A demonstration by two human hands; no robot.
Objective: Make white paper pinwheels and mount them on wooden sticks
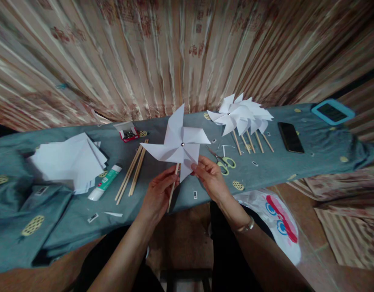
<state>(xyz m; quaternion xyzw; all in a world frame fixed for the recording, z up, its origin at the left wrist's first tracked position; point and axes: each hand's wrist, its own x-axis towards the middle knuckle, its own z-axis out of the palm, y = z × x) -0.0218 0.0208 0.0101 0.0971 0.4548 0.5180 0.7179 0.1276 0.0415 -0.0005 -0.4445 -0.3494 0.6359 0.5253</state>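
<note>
A white paper pinwheel [174, 146] with a shiny round pin at its centre is held up in front of me, over the near side of the table. My left hand [158, 192] is closed around its thin wooden stick [172, 190], just below the paper. With thumb and fingers my right hand [210, 177] pinches the lower right blade of the pinwheel. Part of the stick's upper end is hidden behind the paper.
Left lie paper sheets [65, 160], a glue stick [105, 181], wooden sticks [129, 174] and a red pin box [127, 133]. Right are scissors [226, 164], several finished pinwheels [241, 113], a phone [290, 137] and a blue-framed device [332, 111]. A curtain [162, 56] hangs behind the table.
</note>
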